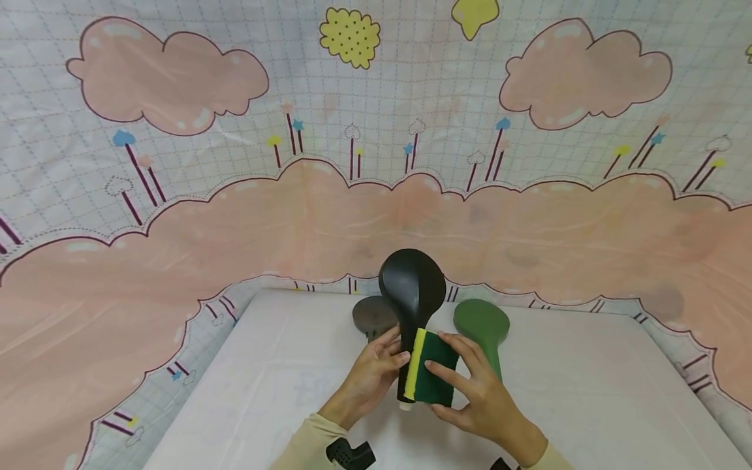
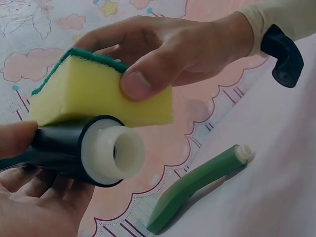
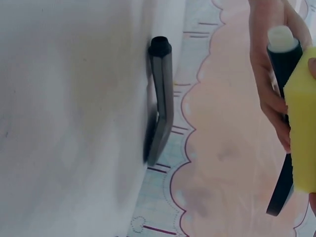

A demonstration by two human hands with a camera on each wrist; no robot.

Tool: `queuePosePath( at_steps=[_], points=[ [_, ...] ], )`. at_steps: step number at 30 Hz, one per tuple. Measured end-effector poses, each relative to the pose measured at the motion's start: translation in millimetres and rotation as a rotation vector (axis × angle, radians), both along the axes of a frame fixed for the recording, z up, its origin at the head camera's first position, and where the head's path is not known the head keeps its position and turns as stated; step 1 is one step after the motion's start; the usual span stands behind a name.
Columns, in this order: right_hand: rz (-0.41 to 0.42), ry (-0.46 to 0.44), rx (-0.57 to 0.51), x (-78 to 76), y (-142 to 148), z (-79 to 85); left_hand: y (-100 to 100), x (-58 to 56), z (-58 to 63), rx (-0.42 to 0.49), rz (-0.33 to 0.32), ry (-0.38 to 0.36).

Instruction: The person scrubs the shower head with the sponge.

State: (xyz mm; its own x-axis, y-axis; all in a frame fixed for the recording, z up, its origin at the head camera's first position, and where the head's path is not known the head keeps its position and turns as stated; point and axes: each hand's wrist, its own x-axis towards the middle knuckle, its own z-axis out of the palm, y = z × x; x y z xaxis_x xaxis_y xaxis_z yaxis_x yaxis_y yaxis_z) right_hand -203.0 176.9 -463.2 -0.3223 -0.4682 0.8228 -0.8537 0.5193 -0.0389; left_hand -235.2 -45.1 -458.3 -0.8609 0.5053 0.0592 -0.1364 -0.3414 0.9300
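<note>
Upright over the table, a black handheld shower head [image 1: 411,281] has its back or smooth side toward the head camera. My left hand [image 1: 370,375] grips its handle between thumb and fingers. A sponge [image 1: 437,375], yellow on one side and green scouring pad on the other, is pinched in my right hand [image 1: 482,395]. Its yellow side lies against the handle, near the whitish hollow connector [image 2: 129,153] at the handle's end. In the right wrist view, my right hand is mostly cut off at the edge, with the sponge [image 3: 302,133] partly visible.
A grey shower head [image 1: 373,316] lies on the white table [image 1: 282,346], behind my left hand. Its green counterpart [image 1: 480,321] lies behind my right hand. Cloth with pink clouds [image 1: 176,85] hangs behind the table and shows beyond its sides.
</note>
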Motion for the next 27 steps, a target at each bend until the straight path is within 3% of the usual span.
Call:
queuePosePath(
  at_steps=[16,27],
  points=[
    [-0.077,0.002,-0.032,-17.9,12.8,20.2,-2.6,1.9,-0.8,-0.046,-0.101,0.047],
    [-0.092,-0.021,-0.050,-15.1,9.2,15.0,-4.4,5.0,-3.8,-0.042,-0.095,0.022]
  ],
)
